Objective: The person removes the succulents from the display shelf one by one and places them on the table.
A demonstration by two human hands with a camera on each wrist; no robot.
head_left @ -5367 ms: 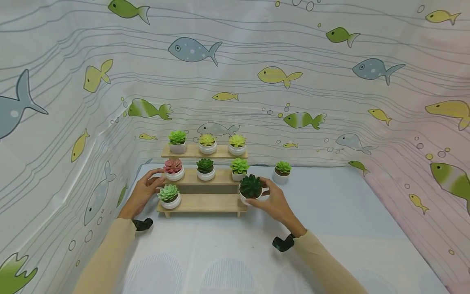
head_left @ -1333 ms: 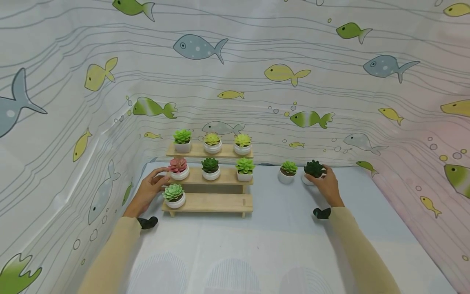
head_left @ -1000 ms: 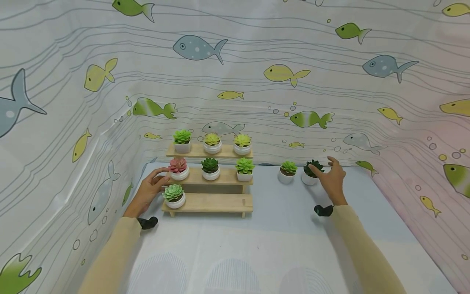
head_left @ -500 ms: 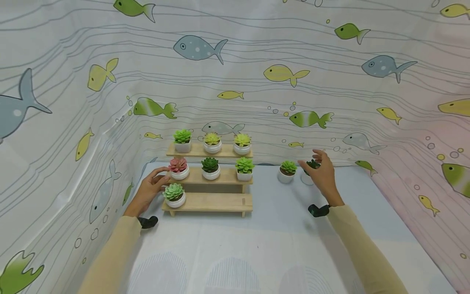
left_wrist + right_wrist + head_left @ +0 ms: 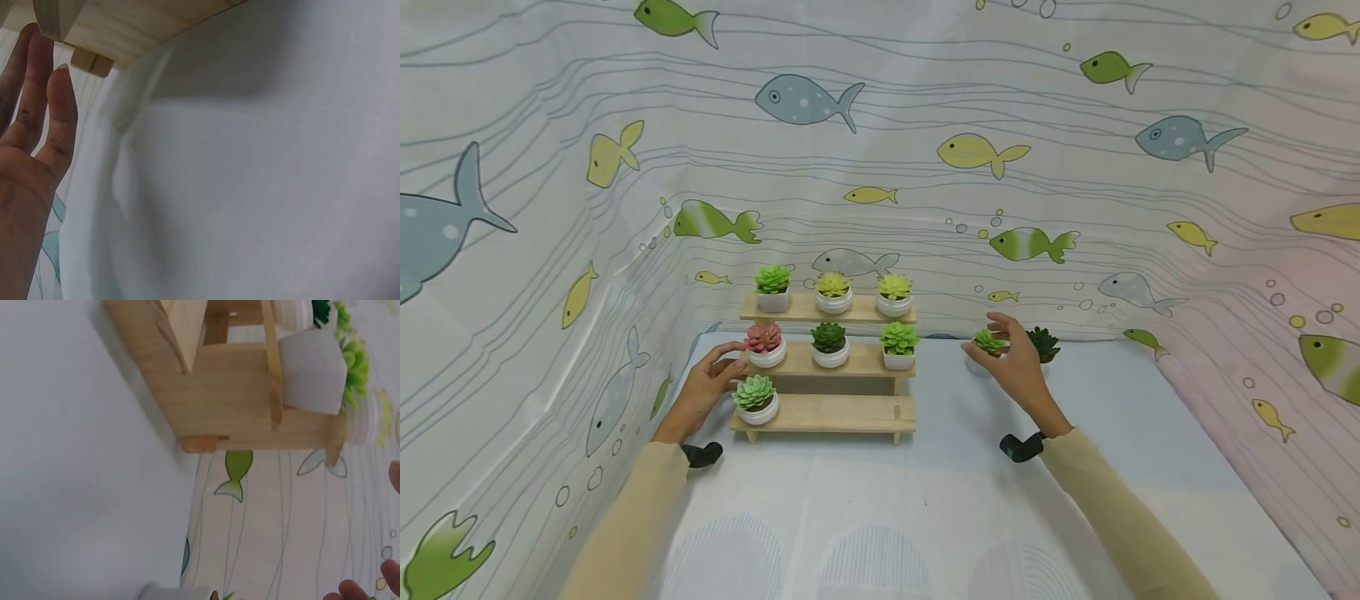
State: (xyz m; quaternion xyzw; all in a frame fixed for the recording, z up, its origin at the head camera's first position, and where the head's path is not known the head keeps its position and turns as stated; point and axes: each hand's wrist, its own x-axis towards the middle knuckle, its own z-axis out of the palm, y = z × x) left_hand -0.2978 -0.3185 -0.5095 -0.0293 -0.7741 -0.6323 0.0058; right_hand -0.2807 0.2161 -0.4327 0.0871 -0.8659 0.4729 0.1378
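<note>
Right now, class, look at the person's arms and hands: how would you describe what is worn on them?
The left sleeve and right sleeve are long, plain beige, ending near the wrists. A small black, rounded device sits at the left wrist, and a similar one at the right. Both hands are bare, without gloves.
</note>
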